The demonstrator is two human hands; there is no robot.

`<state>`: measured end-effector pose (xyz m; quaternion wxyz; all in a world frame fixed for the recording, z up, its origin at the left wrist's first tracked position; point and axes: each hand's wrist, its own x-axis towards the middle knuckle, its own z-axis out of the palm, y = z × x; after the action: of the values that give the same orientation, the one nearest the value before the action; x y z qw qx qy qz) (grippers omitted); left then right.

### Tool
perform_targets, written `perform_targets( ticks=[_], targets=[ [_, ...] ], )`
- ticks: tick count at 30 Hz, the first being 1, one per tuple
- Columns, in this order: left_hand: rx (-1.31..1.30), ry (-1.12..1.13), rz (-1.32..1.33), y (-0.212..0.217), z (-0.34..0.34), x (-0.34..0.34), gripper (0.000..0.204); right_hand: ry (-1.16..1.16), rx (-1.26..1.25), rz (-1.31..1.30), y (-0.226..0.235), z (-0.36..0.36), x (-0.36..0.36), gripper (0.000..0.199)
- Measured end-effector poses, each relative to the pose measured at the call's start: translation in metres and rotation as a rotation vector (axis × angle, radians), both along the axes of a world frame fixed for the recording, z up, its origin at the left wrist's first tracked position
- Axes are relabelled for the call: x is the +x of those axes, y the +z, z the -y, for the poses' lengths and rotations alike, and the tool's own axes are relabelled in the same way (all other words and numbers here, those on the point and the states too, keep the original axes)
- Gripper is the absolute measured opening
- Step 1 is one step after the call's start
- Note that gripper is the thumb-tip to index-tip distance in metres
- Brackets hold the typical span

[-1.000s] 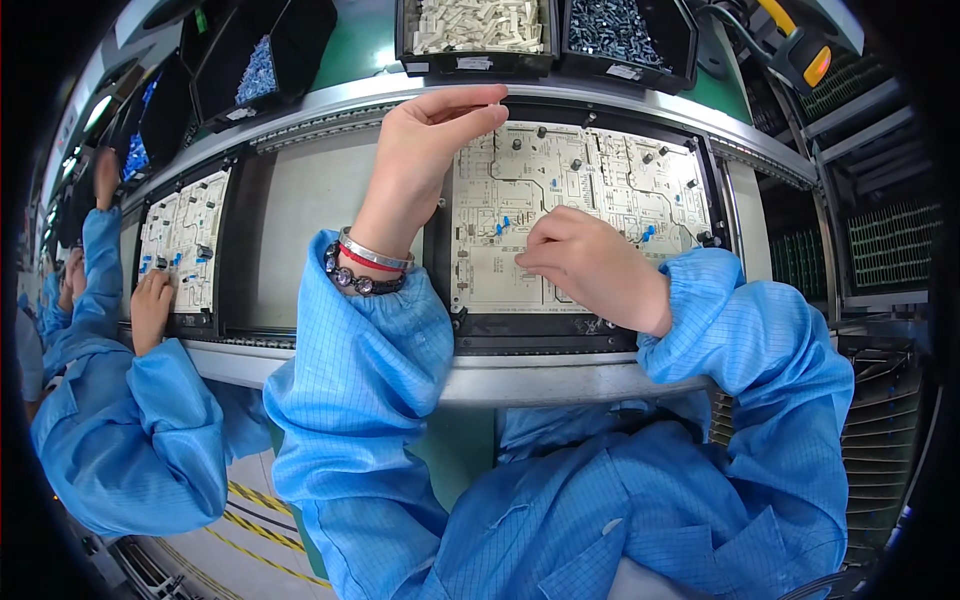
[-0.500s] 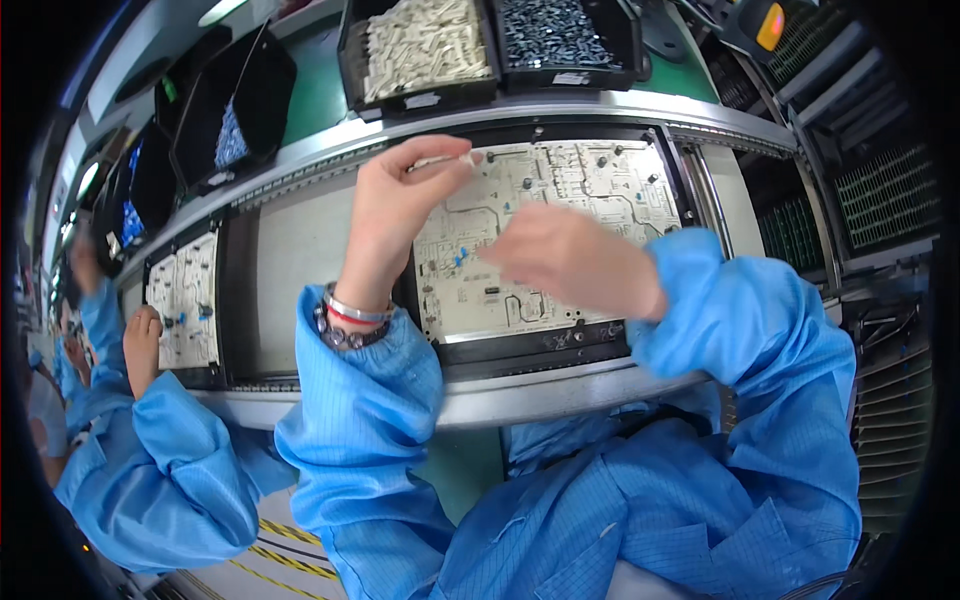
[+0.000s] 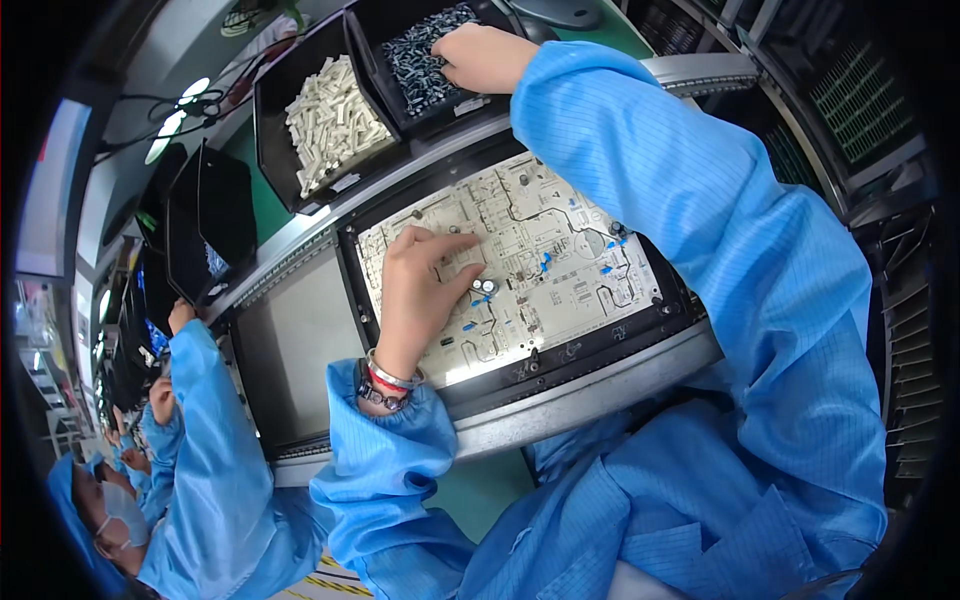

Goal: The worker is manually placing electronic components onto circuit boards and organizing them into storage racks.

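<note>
A pale circuit board (image 3: 560,310) lies in a dark frame (image 3: 490,395) in front of me, with small blue parts and black traces on it. Over its left half is my left hand (image 3: 415,295), thumb and forefinger apart with nothing visible between them. Two small round silver-topped parts (image 3: 484,286) stand on the board close to the thumb. At the far side my right hand (image 3: 485,58) reaches into a black bin (image 3: 400,122) of small dark parts (image 3: 425,75). Its fingers are bent down onto them, and whatever is between the fingertips is hidden.
Left of that bin stands another black bin (image 3: 275,150) heaped with white oblong parts (image 3: 335,125). A metal rail (image 3: 590,385) runs along the near edge. A co-worker in blue sleeves (image 3: 215,410) is at the left, near more black bins (image 3: 210,215). My right sleeve covers the board's far right corner.
My right hand has gone from above the board to the bin of dark parts. My left hand has opened from a pinch on something small and white. The view has turned.
</note>
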<state>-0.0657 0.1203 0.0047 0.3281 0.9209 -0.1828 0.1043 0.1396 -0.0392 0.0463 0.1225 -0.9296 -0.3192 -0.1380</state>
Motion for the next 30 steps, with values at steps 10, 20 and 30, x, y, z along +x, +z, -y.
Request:
perform_targets(
  ticks=[10, 20, 30],
  targets=[
    [0.269, -0.17, 0.243, 0.011, 0.006, 0.006, 0.017, 0.02, -0.064, -0.06, -0.007, -0.006, -0.004, 0.015],
    [0.333, -0.324, -0.028, 0.044, -0.001, 0.039, 0.015, -0.002, -0.238, -0.021, 0.006, -0.004, 0.0, 0.018],
    [0.264, 0.221, 0.205, 0.034, -0.087, 0.144, 0.014, 0.046, -0.111, 0.153, -0.003, 0.002, 0.005, 0.005]
  ],
)
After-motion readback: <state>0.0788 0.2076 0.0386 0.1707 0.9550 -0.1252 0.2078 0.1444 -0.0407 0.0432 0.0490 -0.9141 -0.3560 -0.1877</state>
